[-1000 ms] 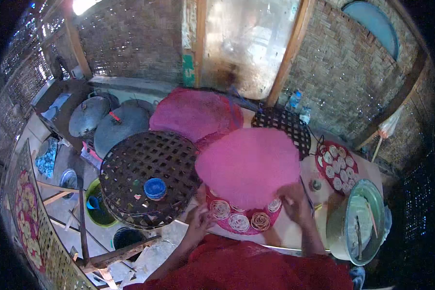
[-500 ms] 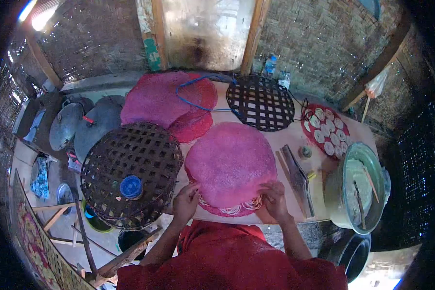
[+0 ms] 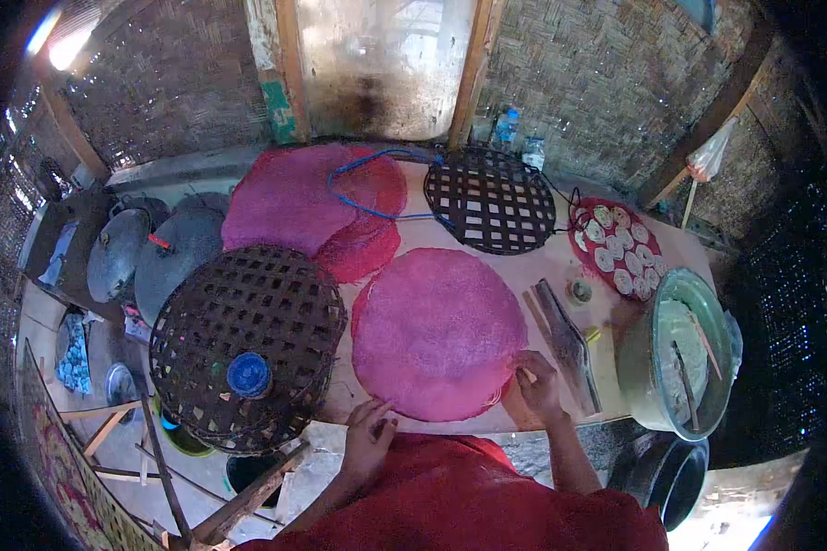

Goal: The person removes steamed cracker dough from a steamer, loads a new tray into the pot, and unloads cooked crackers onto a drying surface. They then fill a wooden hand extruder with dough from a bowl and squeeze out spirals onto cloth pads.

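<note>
A round pink mesh sheet (image 3: 436,331) lies flat on the table in front of me, its near edge close to the table's front edge. At its lower right rim, my right hand (image 3: 539,386) has thumb and fingers closed on the edge. A little of something pale and stringy peeks out beside those fingers; the rest of what lies beneath is covered. My left hand (image 3: 369,441) is at the lower left rim, fingers apart, their tips by the edge. Left of the sheet is a dark round woven rack (image 3: 248,340) bearing a blue-topped container (image 3: 249,376).
More pink and red mesh sheets (image 3: 294,197) lie behind, with a blue cord (image 3: 335,184). Another open-weave rack (image 3: 490,200) is at the back. To the right are a red mesh with pale rounds (image 3: 618,248), a dark folded tool (image 3: 565,340) and a green basin (image 3: 629,386) holding pale batter and sticks.
The pink sheet's near edge has come down toward me, covering the pale coils and red mesh that showed below it. My left hand has moved lower and its fingers have spread.
</note>
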The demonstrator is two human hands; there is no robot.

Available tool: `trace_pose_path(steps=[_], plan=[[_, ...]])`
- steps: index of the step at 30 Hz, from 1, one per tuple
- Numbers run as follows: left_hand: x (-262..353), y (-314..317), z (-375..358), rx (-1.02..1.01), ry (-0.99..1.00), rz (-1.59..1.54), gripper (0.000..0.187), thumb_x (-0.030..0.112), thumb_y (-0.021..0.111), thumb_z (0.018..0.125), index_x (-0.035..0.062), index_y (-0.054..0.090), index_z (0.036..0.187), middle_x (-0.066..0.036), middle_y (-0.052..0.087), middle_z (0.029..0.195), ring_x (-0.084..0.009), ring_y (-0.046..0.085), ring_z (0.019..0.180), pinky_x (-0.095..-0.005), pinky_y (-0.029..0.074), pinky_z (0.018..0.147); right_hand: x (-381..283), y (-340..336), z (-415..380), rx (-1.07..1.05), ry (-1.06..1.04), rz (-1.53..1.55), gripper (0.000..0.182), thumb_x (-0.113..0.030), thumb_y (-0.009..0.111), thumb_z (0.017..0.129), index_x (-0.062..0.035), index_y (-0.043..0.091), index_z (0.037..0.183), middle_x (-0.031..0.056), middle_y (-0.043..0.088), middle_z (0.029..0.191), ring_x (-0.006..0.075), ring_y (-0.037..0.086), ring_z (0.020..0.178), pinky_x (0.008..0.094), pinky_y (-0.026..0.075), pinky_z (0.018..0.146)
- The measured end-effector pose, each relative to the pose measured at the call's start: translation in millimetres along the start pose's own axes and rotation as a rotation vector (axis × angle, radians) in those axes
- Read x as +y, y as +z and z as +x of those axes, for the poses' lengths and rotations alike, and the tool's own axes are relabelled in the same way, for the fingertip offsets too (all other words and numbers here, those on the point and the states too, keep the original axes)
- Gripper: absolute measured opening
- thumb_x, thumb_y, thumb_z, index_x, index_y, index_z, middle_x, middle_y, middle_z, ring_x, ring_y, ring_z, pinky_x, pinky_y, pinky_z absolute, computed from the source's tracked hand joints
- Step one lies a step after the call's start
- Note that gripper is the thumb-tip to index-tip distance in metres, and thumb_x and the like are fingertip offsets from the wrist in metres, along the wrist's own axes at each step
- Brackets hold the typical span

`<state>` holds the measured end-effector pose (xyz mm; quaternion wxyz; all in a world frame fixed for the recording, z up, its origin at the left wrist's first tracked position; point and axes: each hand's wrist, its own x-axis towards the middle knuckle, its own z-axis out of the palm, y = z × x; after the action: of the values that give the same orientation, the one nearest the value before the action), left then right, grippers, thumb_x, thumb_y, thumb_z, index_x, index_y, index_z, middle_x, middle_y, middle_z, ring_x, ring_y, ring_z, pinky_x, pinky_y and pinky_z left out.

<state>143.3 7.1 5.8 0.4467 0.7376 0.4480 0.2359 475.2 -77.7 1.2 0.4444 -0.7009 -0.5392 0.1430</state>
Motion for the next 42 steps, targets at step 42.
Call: trace_pose_path(steps=[42], plan=[[-8, 17, 0, -0.262, 0.196, 0.063, 0.037, 0.013, 0.063, 0.081, 0.0109, 0.06, 0.118, -0.013, 0.056, 0.103, -0.0223, 0.057, 0.082, -0.0308, 0.049, 0.073, 27, -15, 23, -0.015, -0.115, -0.134, 0.023, 0.009, 0.059, 0.07, -0.0074, 0.065, 0.085, 0.0127, 0.063, 0.099, 0.0295, 0.061, 0.097, 0.0375, 0.05, 0.084]])
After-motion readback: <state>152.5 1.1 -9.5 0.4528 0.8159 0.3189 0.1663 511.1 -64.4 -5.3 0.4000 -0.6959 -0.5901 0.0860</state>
